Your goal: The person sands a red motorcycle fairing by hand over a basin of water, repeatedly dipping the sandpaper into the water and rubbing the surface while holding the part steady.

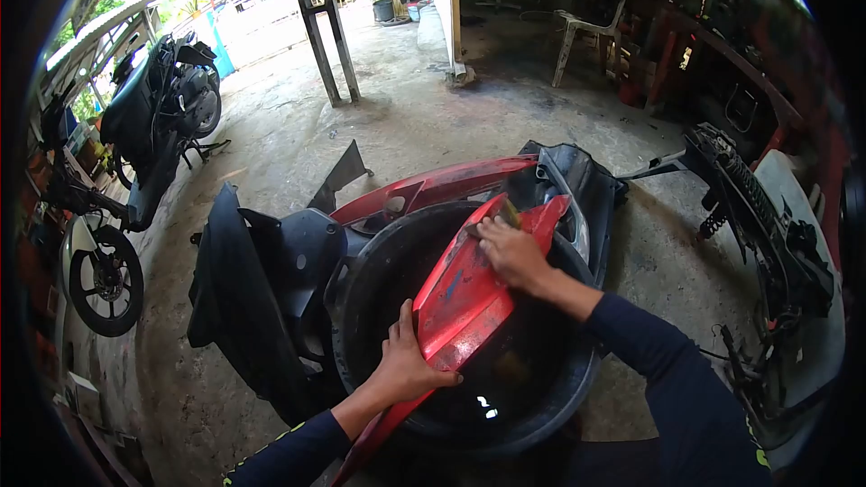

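Observation:
A long red plastic panel (460, 307) slants across a round black tub (532, 437) with dark liquid in it. My left hand (406, 362) is wrapped round the panel's lower part, thumb over its face and fingers at its left edge. Near the upper end, my right hand (510, 252) presses on the panel with a small yellowish-green pad (511, 214) partly showing beyond the fingers. The panel's surface looks wet and scuffed, with a small blue mark in the middle.
Behind the tub lies another red panel (424, 182). Black plastic parts (236, 280) stand at its left, and more (582, 182) lie at its upper right. A motorcycle (153, 117) is at the left, a bare frame (758, 216) at the right, a chair (595, 27) farther back.

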Tool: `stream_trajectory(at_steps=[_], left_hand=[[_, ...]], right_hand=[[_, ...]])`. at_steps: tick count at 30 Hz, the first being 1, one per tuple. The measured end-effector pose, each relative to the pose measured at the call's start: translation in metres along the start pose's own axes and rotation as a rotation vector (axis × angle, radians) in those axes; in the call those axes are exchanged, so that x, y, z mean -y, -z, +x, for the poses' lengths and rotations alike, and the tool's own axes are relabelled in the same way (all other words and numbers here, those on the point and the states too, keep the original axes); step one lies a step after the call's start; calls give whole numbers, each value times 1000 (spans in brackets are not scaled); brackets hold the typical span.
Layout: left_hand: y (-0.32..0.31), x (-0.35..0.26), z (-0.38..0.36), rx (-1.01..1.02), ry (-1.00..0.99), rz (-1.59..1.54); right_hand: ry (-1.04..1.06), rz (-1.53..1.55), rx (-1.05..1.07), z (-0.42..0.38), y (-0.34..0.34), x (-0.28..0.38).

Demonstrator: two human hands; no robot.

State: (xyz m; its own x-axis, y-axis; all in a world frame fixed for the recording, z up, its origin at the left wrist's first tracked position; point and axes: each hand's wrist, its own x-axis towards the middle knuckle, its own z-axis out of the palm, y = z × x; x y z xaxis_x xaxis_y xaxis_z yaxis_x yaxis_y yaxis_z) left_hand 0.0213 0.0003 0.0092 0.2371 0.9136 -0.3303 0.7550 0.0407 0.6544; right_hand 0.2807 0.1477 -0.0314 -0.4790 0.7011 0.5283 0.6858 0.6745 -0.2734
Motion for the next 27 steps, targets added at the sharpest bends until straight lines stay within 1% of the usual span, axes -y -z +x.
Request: stream_trajectory(at_steps=[1, 2, 3, 5, 7, 8, 9, 11, 12, 13, 15, 16, 17, 19, 21, 22, 23, 25, 26, 27], left_hand=[[2, 0, 2, -4, 12, 25], [2, 3, 3, -9, 12, 28], [-3, 9, 2, -18, -2, 17], [-1, 11, 6, -29, -26, 11], [0, 10, 4, -9, -20, -44], [0, 9, 3, -5, -20, -42], [-2, 7, 2, 7, -13, -21], [0, 8, 4, 9, -7, 1], [-3, 11, 3, -2, -17, -3], [-3, 12, 5, -16, -32, -2], [-5, 14, 2, -18, -36, -44], [-3, 11, 3, -14, -24, -36], [0, 8, 4, -8, -15, -24], [1, 3, 6, -16, -25, -28], [0, 5, 4, -16, 11, 22], [0, 6, 5, -12, 13, 25], [2, 9, 7, -18, 16, 8], [2, 9, 4, -21, 26, -18], [5, 5, 4, -9, 14, -27], [5, 2, 3, 6, 1, -37]], right_hand=[[-39, 7, 87, -1, 9, 27], [163, -68, -26, -11, 4, 51], [164, -2, -65, -28, -2, 75], [122, 153, 71, -30, 7, 65], [-145, 47, 271, 1, 21, 21], [-167, 25, 40, 2, -1, -13], [-170, 24, 38, -2, 2, -1], [66, -22, 52, -14, 9, 52], [207, -15, 21, -28, 6, 77], [151, 97, 20, -39, 3, 90], [218, 14, 14, -20, 6, 57], [45, -21, 119, -6, 8, 33], [-103, -2, 91, 8, 4, 9], [-309, -1, 153, 14, -2, 30], [171, -72, -16, -10, -1, 84], [196, -23, -62, -28, -6, 104], [190, -22, -64, -24, -5, 94], [85, -68, 161, -7, 2, 48], [-78, -3, 133, 5, 2, 25], [-139, 9, 22, 20, 3, 16]])
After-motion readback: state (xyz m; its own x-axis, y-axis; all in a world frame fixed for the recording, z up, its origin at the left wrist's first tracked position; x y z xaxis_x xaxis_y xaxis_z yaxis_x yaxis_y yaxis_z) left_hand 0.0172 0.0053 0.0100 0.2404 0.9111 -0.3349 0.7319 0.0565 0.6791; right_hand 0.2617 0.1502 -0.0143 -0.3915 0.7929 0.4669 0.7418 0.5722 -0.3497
